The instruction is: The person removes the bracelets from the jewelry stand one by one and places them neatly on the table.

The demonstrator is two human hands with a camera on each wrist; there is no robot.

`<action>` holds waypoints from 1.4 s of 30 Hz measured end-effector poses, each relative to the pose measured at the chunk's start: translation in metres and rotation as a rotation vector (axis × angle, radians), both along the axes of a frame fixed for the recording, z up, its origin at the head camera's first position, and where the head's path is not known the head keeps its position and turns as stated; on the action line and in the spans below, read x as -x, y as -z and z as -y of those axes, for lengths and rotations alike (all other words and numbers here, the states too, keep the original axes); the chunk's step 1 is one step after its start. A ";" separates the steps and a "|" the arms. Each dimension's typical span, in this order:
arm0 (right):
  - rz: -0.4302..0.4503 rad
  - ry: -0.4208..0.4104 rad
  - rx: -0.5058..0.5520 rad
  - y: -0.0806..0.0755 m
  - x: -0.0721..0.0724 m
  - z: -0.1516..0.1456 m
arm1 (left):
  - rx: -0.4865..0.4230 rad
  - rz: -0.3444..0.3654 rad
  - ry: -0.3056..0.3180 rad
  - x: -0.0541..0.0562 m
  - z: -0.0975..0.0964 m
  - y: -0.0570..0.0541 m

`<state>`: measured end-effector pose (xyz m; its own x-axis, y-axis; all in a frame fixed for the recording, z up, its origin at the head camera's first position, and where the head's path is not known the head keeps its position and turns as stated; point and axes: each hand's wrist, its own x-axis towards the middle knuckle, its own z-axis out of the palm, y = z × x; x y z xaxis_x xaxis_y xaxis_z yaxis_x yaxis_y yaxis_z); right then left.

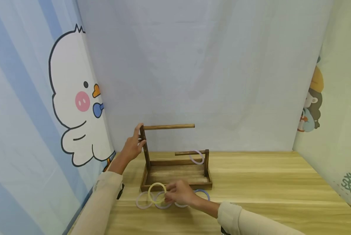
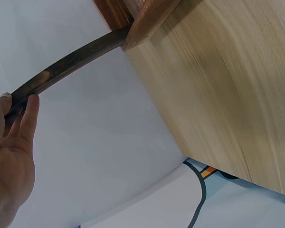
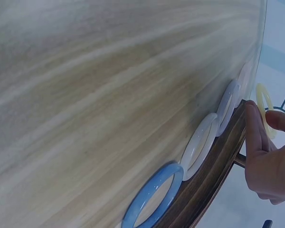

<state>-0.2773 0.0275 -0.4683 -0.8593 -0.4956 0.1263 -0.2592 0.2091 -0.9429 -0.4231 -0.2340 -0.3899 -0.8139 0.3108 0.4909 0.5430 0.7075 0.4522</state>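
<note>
My left hand (image 1: 132, 148) grips the top of the tall post (image 1: 146, 151) of a dark wooden bangle stand (image 1: 175, 187); the left wrist view shows thumb and fingers around the post (image 2: 69, 64). Between thumb and fingers, my right hand (image 1: 181, 195) pinches a yellow bangle (image 1: 157, 184), raised in front of the stand's base. Along the base's front edge lie a pale pink bangle (image 1: 137, 201), a lavender bangle (image 3: 223, 105), a white bangle (image 3: 186, 154) and a blue bangle (image 3: 137, 202). My right hand partly hides this row in the head view.
A pale lilac bangle (image 1: 203, 159) hangs on the stand's lower bar (image 1: 184, 153), near the short post (image 1: 206, 163). The bare upper bar (image 1: 169, 127) points right from the tall post. Printed curtains (image 1: 66, 75) flank the wooden table (image 1: 260, 189).
</note>
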 end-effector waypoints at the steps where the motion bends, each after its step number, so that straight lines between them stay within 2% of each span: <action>1: 0.005 -0.003 0.000 0.001 0.000 0.001 | -0.001 0.001 0.000 0.000 0.000 -0.001; 10: 0.008 -0.002 -0.046 0.009 -0.003 0.004 | 0.002 0.019 -0.023 0.000 -0.001 0.001; 20: 0.070 -0.031 -0.041 0.018 -0.007 0.002 | 0.022 -0.001 -0.007 0.003 -0.005 0.004; 24: 0.098 -0.043 -0.068 0.020 -0.009 0.001 | 0.028 -0.017 -0.010 0.004 -0.005 0.005; 32: 0.199 -0.137 -0.043 0.027 -0.011 0.002 | 0.038 -0.014 -0.027 0.003 -0.005 0.007; 42: 0.286 -0.166 -0.081 0.027 -0.015 0.001 | 0.024 -0.005 -0.017 0.005 -0.006 0.008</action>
<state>-0.2626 0.0270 -0.4955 -0.7608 -0.6305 -0.1538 -0.0236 0.2638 -0.9643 -0.4286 -0.2279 -0.3974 -0.8166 0.3088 0.4877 0.5332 0.7273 0.4322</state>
